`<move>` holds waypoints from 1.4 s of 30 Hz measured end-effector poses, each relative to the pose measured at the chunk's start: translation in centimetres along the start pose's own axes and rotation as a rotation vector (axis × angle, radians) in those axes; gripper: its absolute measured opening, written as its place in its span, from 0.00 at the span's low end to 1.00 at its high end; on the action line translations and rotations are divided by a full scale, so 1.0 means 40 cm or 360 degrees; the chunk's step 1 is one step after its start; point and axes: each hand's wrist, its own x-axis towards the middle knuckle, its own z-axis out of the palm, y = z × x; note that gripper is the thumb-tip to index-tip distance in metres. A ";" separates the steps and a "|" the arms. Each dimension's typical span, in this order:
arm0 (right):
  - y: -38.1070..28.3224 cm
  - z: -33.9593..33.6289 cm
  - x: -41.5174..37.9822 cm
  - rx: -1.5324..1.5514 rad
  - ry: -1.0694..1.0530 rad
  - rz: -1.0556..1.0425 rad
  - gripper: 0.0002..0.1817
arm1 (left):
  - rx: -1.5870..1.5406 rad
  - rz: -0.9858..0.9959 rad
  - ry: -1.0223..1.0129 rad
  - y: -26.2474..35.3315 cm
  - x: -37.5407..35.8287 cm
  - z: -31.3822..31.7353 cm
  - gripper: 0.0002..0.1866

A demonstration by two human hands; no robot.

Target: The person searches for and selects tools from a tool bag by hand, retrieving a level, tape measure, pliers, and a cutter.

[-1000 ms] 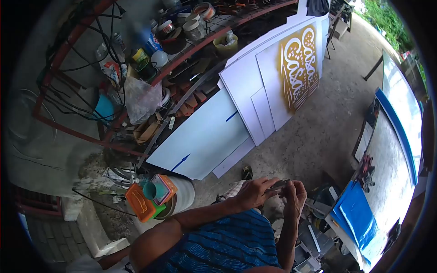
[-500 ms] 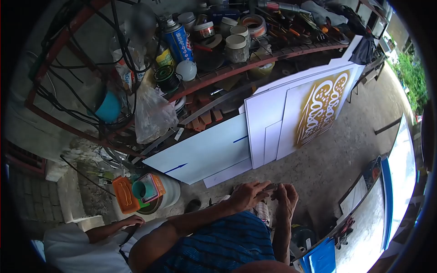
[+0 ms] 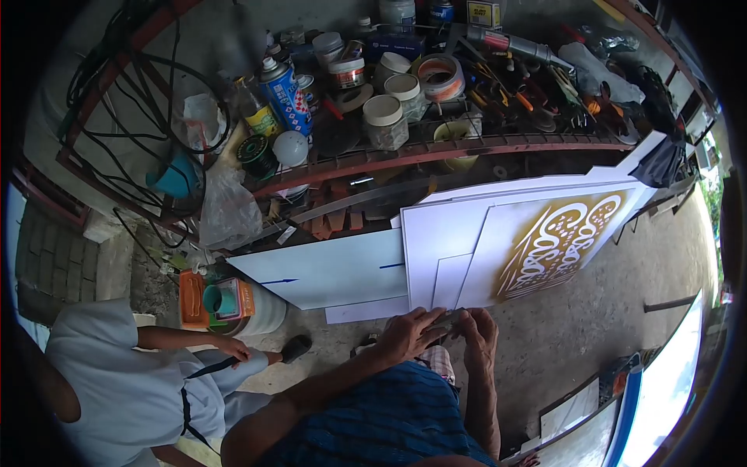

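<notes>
Both hands meet in front of the blue striped shirt. My left hand (image 3: 410, 335) has its fingers pressed around one side of a small greyish piece (image 3: 450, 317). The other side of it is pinched between the thumb and fingers of my right hand (image 3: 477, 335). The piece is too small to make out. Just beyond the hands lean white boards (image 3: 436, 226), one with a brown sprayed stencil pattern (image 3: 548, 249). To their left stands a pale board (image 3: 334, 272) with blue marks.
A cluttered shelf (image 3: 405, 153) holds jars, a blue spray can (image 3: 288, 97), tape and tools. A bucket (image 3: 268, 311) with an orange tray (image 3: 191, 300) stands at left. Beside it is another person in white (image 3: 117, 373). Panels (image 3: 661, 389) lean at lower right.
The view has shifted, showing more of the shelf and of the person in white. My hands stay together at the small piece, which shows slightly more between the fingers.
</notes>
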 end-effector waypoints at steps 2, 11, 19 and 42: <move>-0.026 -0.050 0.053 -0.0036 -0.0095 0.0002 0.14 | 0.0017 -0.0087 0.0046 0.034 0.038 0.026 0.26; -0.051 -0.131 0.208 -0.0036 -0.0297 0.0038 0.15 | 0.0096 -0.0294 0.0135 0.097 0.172 0.071 0.24; -0.162 -0.106 0.283 0.0115 -0.0300 -0.0057 0.23 | -0.1985 -0.1196 -0.0141 0.099 0.254 -0.002 0.22; -0.122 -0.053 0.301 0.0085 -0.0336 0.0214 0.17 | -0.2098 -0.1216 -0.0390 0.072 0.260 -0.053 0.27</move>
